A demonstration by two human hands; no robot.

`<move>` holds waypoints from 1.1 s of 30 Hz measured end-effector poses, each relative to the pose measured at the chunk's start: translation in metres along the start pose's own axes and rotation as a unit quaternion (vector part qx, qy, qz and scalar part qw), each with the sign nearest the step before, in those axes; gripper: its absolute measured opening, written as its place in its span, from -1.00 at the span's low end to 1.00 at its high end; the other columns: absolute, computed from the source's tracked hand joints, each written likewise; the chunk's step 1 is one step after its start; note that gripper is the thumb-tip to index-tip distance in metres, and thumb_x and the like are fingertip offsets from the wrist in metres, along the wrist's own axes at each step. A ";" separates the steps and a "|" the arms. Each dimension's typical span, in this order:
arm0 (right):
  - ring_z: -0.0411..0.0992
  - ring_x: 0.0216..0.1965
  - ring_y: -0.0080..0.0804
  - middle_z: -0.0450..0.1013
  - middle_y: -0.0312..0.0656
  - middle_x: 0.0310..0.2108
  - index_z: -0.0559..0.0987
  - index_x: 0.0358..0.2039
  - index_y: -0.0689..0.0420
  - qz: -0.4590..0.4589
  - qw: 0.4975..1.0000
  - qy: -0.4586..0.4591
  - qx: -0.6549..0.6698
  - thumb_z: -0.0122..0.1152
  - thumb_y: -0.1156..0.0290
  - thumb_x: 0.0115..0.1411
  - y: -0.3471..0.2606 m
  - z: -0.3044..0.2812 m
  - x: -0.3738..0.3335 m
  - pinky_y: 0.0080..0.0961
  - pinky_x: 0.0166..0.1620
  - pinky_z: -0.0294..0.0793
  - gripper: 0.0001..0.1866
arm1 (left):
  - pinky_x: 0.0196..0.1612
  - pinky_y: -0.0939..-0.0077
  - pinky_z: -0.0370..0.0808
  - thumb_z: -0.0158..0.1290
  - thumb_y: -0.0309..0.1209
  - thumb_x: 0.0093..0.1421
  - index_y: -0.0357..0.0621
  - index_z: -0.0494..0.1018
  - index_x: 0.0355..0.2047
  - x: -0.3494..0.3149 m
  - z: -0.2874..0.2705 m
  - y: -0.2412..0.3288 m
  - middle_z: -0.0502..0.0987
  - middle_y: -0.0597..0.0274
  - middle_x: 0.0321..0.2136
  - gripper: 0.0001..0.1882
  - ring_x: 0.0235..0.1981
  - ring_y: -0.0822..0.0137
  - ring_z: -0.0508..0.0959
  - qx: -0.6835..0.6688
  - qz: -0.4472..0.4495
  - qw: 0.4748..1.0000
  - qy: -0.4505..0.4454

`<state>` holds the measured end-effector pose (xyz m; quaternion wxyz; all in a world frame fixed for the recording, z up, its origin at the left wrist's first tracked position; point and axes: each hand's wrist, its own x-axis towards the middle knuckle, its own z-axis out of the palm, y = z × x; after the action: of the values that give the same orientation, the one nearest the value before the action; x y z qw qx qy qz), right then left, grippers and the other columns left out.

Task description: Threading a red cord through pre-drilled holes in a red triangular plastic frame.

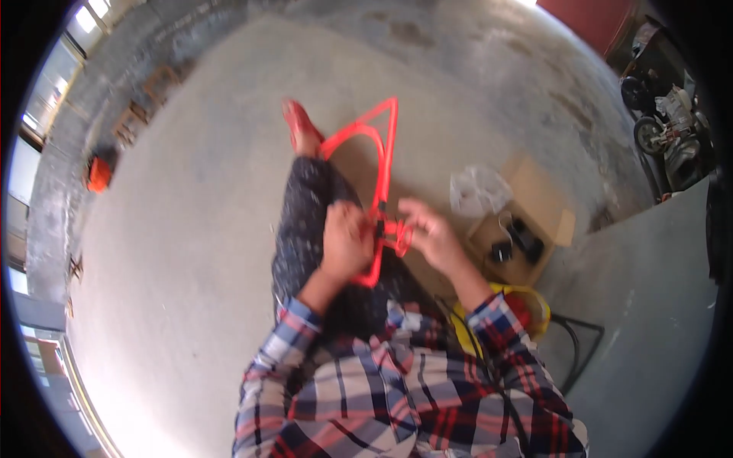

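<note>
A red tubular frame (386, 156), roughly triangular with a curved inner bar, stands across my lap and reaches out past my knees. My left hand (349, 238) is closed around its lower part, beside a black band (380, 227) on the tube. Just to the right of that band, a red loop (402, 238) sticks out from the frame. My right hand (432, 233) is at this loop with its fingers bent and apart. Slight blur hides whether the fingertips touch the loop.
Beside me on the right are an open cardboard box (521, 229) with black items, a crumpled clear plastic bag (479, 189) and a yellow container (539, 307) holding something red. A wheeled machine (666, 137) stands far right. An orange object (98, 175) lies far left.
</note>
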<state>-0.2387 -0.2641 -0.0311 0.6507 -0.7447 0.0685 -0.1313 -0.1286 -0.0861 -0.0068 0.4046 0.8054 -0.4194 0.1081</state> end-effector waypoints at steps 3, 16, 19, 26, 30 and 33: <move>-0.11 0.37 -0.16 0.21 -0.01 0.23 0.57 -0.40 0.12 -0.032 0.976 0.019 0.213 0.15 0.48 0.04 -0.030 -0.020 -0.015 -0.27 0.33 -0.16 -0.91 | -0.09 0.28 0.38 0.02 -0.58 -0.13 -0.20 0.40 -0.21 -0.006 0.010 -0.013 0.38 0.02 -0.31 -0.63 -0.18 0.05 0.40 -0.084 -0.132 0.988 0.001; 0.13 -0.67 -0.71 0.18 -0.42 -0.63 0.40 -0.12 0.11 -0.128 0.855 0.362 0.348 0.06 0.27 0.27 -0.107 -0.151 -0.107 -0.80 -0.64 0.09 -0.75 | -0.01 0.58 0.24 -0.12 -0.56 -0.04 -0.28 0.25 0.01 -0.021 0.013 0.000 0.30 0.32 -0.31 -0.49 -0.23 0.40 0.31 -0.490 -0.413 0.751 -0.159; 0.11 -0.68 -0.74 0.23 -0.44 -0.60 0.44 -0.22 0.07 0.028 0.850 0.432 0.300 0.10 0.47 0.22 -0.060 -0.121 -0.084 -0.76 -0.68 0.11 -0.88 | -0.01 0.62 0.21 -0.11 -0.58 -0.07 -0.26 0.24 0.02 -0.016 0.014 0.000 0.28 0.36 -0.31 -0.46 -0.23 0.44 0.29 -0.495 -0.412 0.748 -0.160; 0.11 -0.65 -0.76 0.17 -0.50 -0.60 0.41 -0.09 0.15 0.151 0.960 0.073 0.223 0.00 0.42 0.26 -0.008 0.026 -0.017 -0.76 -0.59 0.12 -0.78 | -0.03 0.65 0.21 -0.10 -0.58 -0.07 -0.26 0.21 0.04 -0.016 0.015 0.001 0.27 0.36 -0.31 -0.43 -0.24 0.45 0.28 -0.508 -0.400 0.744 -0.167; 0.16 -0.61 -0.74 0.23 -0.47 -0.57 0.40 -0.25 0.14 0.171 0.960 -0.009 0.223 0.04 0.46 0.20 -0.042 0.004 -0.020 -0.73 -0.56 0.15 -0.89 | -0.04 0.65 0.21 -0.09 -0.57 -0.07 -0.25 0.23 0.03 -0.019 0.016 -0.002 0.27 0.37 -0.32 -0.45 -0.24 0.46 0.28 -0.524 -0.405 0.733 -0.155; 0.19 -0.58 -0.77 0.27 -0.47 -0.55 0.40 -0.30 0.11 0.136 0.962 -0.031 0.235 0.08 0.48 0.18 -0.086 -0.003 -0.040 -0.75 -0.52 0.16 -0.91 | -0.09 0.56 0.30 -0.07 -0.54 -0.02 -0.24 0.23 0.02 -0.017 0.015 0.000 0.29 0.30 -0.35 -0.49 -0.27 0.39 0.33 -0.515 -0.402 0.741 -0.157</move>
<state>-0.2841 -0.2440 0.0496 0.8211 -0.5580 0.1159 -0.0312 -0.1417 -0.0868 -0.0256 0.6925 0.5734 -0.1062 -0.4247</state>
